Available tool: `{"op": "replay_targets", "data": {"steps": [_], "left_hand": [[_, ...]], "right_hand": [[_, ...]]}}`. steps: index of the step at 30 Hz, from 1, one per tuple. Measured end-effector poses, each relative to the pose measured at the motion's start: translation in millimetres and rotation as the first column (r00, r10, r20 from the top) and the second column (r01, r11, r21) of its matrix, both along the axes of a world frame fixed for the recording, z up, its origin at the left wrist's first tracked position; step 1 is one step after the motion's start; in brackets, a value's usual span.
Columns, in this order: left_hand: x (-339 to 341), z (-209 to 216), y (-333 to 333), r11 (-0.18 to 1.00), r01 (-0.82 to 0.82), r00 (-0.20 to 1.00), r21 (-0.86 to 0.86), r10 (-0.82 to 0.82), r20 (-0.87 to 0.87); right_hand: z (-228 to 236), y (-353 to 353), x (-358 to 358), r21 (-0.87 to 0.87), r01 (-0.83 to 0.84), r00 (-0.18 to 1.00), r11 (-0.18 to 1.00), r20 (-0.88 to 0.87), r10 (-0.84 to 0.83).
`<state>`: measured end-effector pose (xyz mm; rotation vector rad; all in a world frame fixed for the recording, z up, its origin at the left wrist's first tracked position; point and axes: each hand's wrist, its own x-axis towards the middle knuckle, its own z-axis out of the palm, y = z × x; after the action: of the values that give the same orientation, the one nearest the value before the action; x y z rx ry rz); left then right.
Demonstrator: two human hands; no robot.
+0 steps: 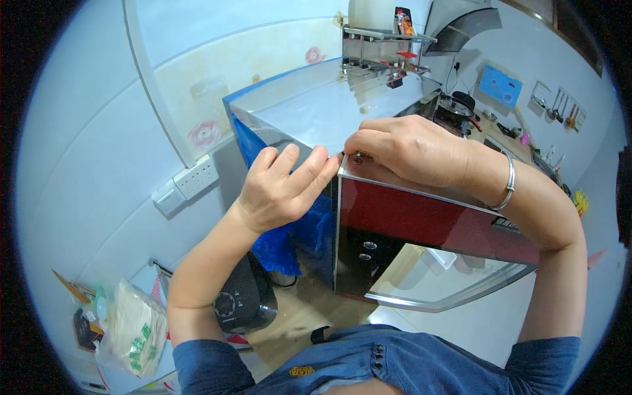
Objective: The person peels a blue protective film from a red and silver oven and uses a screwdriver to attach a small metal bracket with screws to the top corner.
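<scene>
Both my hands meet at the near left top corner of a steel cabinet with a dark red, glossy front (428, 214). My left hand (283, 181) reaches over the left edge, with thumb and forefinger closed together at the corner. My right hand (411, 148) bends over the top, its fingertips pinched at the same corner. Whatever lies between the fingertips is too small or hidden to name. Crumpled blue plastic film (276, 250) hangs down the cabinet's left side. The shiny top (316, 112) has a blue strip along its far left edge.
A power strip (197, 179) is on the left wall. Below are a black appliance (243, 296) and a plastic bag (135, 336). At the back right, a pot (454, 105) sits on a stove beneath a range hood (461, 29). Utensils (559, 108) hang on the wall.
</scene>
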<state>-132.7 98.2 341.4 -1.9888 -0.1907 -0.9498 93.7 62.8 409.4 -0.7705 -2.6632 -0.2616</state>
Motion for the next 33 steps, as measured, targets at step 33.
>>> {"op": "replay_targets", "data": {"steps": [33], "left_hand": [[24.5, 62.7, 3.8, 0.728, -0.040, 0.981, -0.685, -0.100, -0.164]], "right_hand": [[2.2, -1.5, -1.0, 0.136, 0.009, 0.981, 0.991, 0.191, -0.035]]}}
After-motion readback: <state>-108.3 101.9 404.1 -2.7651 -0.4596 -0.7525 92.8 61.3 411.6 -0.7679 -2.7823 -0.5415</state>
